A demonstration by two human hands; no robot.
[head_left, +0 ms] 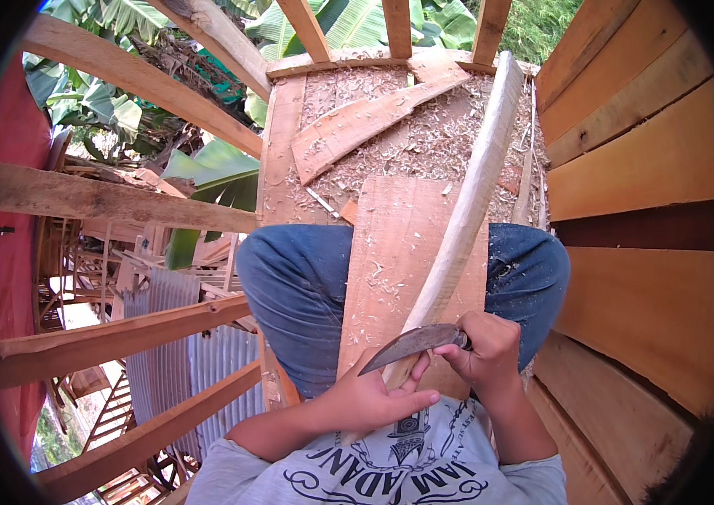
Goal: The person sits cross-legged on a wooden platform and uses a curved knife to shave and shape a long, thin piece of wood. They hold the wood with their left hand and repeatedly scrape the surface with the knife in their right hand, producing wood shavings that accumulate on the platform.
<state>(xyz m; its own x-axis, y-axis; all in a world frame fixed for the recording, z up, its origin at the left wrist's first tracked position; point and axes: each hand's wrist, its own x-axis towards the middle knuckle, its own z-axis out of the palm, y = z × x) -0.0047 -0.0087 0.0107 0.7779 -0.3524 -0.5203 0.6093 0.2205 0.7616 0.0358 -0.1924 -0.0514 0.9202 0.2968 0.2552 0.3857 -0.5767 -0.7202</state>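
A long, pale, slightly curved wooden pole (476,189) slants from my lap up to the far right of the platform. Near its lower end my left hand (382,394) is closed around it, thumb stretched to the right. My right hand (487,345) grips a knife by its dark handle, most of which is hidden in the fist. The knife's broad, curved blade (414,342) points left and lies across the pole, just above my left hand. Under the pole a flat wooden board (380,252) rests between my legs, dotted with shavings.
Wood shavings (433,139) cover the platform ahead, where an angled offcut plank (357,130) lies. Wooden rails (121,199) run along the left, with corrugated metal sheets (163,337) beyond. A plank wall (643,177) stands close on the right. Banana leaves (357,25) show behind the far rail.
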